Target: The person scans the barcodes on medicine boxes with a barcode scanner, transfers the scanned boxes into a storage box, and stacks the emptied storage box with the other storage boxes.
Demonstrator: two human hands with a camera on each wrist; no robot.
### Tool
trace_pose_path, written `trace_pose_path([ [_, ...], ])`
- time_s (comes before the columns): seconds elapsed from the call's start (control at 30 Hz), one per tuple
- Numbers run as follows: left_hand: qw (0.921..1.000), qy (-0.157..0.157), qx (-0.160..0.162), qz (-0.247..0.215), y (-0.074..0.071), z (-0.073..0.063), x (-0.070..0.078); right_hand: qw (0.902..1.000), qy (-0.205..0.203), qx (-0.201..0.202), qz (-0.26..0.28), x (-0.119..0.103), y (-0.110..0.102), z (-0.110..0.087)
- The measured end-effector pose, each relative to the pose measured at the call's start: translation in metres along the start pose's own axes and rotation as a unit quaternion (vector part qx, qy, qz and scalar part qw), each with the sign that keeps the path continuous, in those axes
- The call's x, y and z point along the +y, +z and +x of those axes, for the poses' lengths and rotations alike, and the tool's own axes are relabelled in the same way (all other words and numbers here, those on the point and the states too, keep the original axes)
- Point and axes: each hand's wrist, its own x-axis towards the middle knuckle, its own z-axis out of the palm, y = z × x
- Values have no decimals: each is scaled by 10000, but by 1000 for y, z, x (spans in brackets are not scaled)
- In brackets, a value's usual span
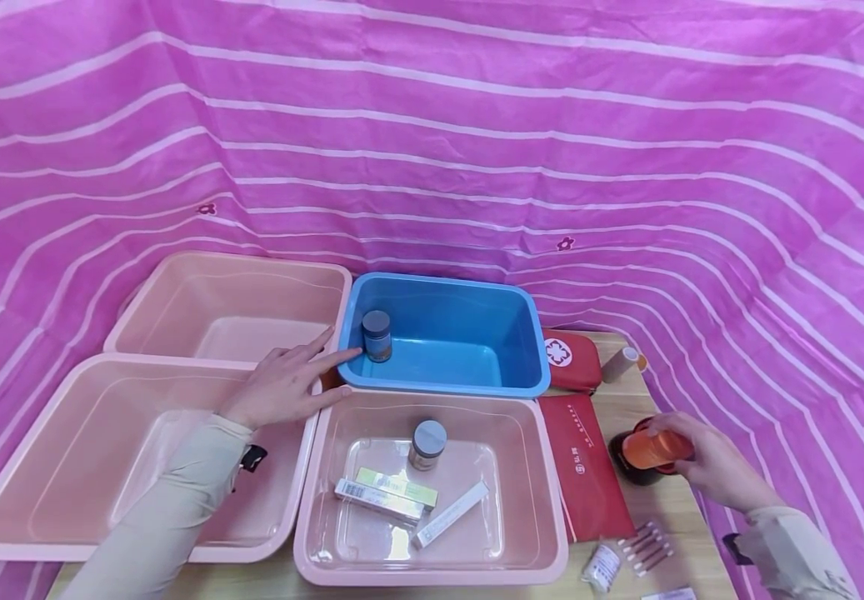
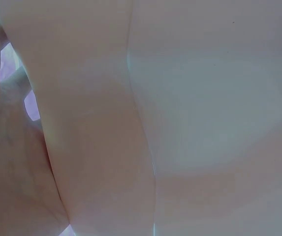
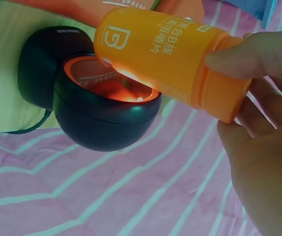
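Note:
My right hand (image 1: 716, 462) pinches an orange pill bottle (image 3: 150, 54) by its cap, thumb on one side and fingers on the other. The bottle lies tilted sideways, its label towards the right wrist camera. Its base end overlaps the glowing red window of a round black scanner (image 3: 106, 125) on the table. My left hand (image 1: 282, 387) is spread with fingers extended over the meeting rims of the bins. Its fingertips reach the near left rim of the blue bin (image 1: 446, 390), beside a dark-lidded jar (image 1: 377, 337) standing inside. The left hand holds nothing.
The front pink bin (image 1: 432, 575) holds another grey-lidded jar (image 1: 427, 443) and several slim boxes (image 1: 452, 514). Two more pink bins stand left. Right of the bins lie a red pouch (image 1: 585, 475), a red case (image 1: 577, 367), a white bottle (image 1: 602, 567) and several small sticks (image 1: 645, 548).

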Motion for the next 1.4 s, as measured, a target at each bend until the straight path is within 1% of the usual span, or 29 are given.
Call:
trace_pose_path([
  [0.2, 9999, -78, -85, -24, 1, 0, 0, 9999, 32, 21, -96, 3, 0, -1],
  [0.5, 9999, -107, -73, 18, 1, 0, 1, 9997, 68, 33, -227, 0, 1, -1],
  [0.6, 9999, -111, -61, 20, 1, 0, 1, 9996, 11, 40, -287, -5, 1, 1],
  [0.73, 9999, -93, -55, 33, 0, -1, 1, 9990, 60, -56, -430, -15, 0, 7],
  [0.83, 9999, -77, -77, 21, 0, -1, 1, 9983, 124, -156, -554, -26, -3, 12],
  [0.93, 9999, -88, -118, -22, -1, -1, 1, 9983, 149, -288, -483, -39, -7, 19],
  [1.03, 9999, -47, -89, -30, -1, -1, 0, 9987, 28, -382, -329, -54, -12, 28],
  [1.2, 10000, -7, -7, 29, 0, -1, 0, 9985, -405, -369, -94, -82, -23, 47],
  [1.4, 10000, -51, -64, 43, 1, -1, 0, 9945, -966, -380, 118, -111, -34, 81],
])
